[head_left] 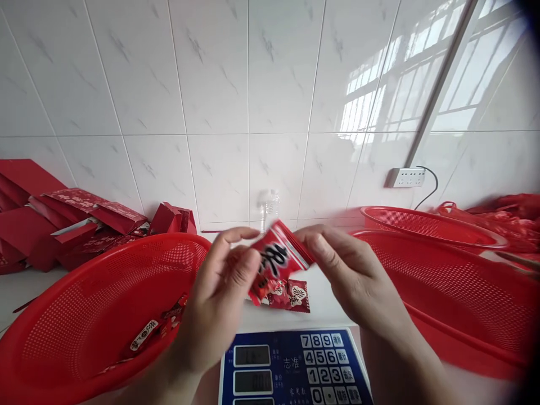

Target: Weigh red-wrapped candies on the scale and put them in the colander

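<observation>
A red snack packet (276,259) with black and white lettering is held up between both hands, above the weighing scale (291,365). My left hand (225,281) pinches its left side between thumb and fingers. At the packet's upper right end, my right hand (348,270) grips the crimped edge with thumb and forefinger. Several smaller red packets (291,298) lie behind and below it, on the white surface beyond the scale's keypad; the held packet partly hides them. The scale's displays are too dim to read.
A red perforated basket (105,259) on the left holds several small wrapped packets (145,334). Two more red baskets (455,281) stand on the right, with red bags (506,219) beyond. Red boxes (76,208) are piled back left. A clear bottle (272,208) stands by the tiled wall.
</observation>
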Tool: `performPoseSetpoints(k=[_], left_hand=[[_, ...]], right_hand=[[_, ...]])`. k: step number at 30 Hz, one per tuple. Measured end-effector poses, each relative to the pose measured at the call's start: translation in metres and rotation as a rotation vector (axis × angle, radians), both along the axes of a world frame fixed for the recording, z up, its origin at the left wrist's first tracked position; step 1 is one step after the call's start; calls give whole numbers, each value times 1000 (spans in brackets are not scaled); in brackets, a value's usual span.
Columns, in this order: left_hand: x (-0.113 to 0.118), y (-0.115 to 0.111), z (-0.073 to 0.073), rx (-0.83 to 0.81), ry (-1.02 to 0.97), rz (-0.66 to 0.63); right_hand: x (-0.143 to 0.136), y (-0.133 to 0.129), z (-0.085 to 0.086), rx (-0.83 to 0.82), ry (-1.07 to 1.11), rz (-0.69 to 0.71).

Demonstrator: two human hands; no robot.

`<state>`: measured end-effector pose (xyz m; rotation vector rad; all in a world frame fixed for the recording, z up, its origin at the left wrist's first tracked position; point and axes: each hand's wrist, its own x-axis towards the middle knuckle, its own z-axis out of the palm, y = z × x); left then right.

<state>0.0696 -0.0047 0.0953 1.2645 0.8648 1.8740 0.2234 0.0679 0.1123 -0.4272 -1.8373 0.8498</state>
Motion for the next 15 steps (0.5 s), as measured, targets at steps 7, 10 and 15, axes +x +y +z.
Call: performPoseSetpoints(k=[7, 10, 15], left_hand=[[-28, 11, 19, -27, -467, -88], [-29, 7, 23, -75, -548, -111], [-28, -2, 27, -91, -560, -144]], right_hand=[[-15, 40, -34, 80, -505, -309], [-24, 46, -54, 117, -914, -176], [-26, 47, -73, 266, -1066, -103]])
